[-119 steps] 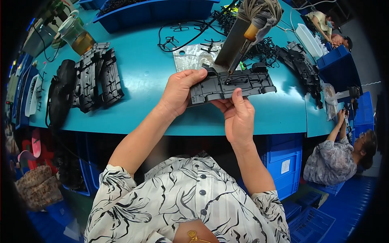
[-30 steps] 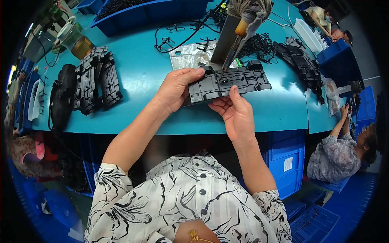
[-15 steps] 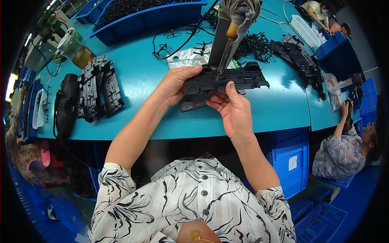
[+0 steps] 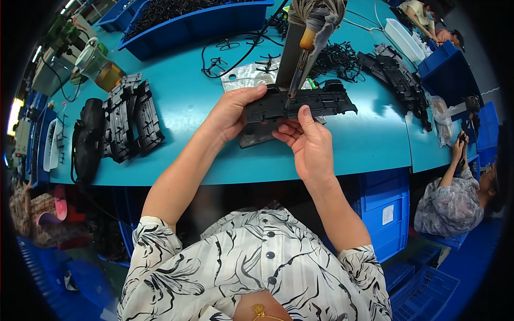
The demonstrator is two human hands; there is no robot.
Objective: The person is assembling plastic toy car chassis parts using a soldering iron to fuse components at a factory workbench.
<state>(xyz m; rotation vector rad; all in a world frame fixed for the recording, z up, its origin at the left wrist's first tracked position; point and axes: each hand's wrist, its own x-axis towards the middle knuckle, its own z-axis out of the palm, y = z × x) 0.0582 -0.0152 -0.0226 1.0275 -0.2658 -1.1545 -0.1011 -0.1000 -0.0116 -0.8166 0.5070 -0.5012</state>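
1. Black moulded parts [image 4: 131,120] are lying side by side on the turquoise table [image 4: 184,101], presumably for easy reach.
2. Left hand [image 4: 235,109] is closing around the black plate's [image 4: 326,100] left end, thumb on top, seemingly steadying it.
3. Slanted iron [image 4: 299,72] is pointing down at the plate's middle, tip apparently touching.
4. Right hand [image 4: 311,147] is half-curling, thumb against the near edge, fingers below, likely supporting the plate.

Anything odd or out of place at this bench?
Yes, mildly: the tool at the black part is bound in ragged cloth, which looks makeshift. Small black pieces lie heaped loose on the table, outside the blue bin. No clear spill or damage.
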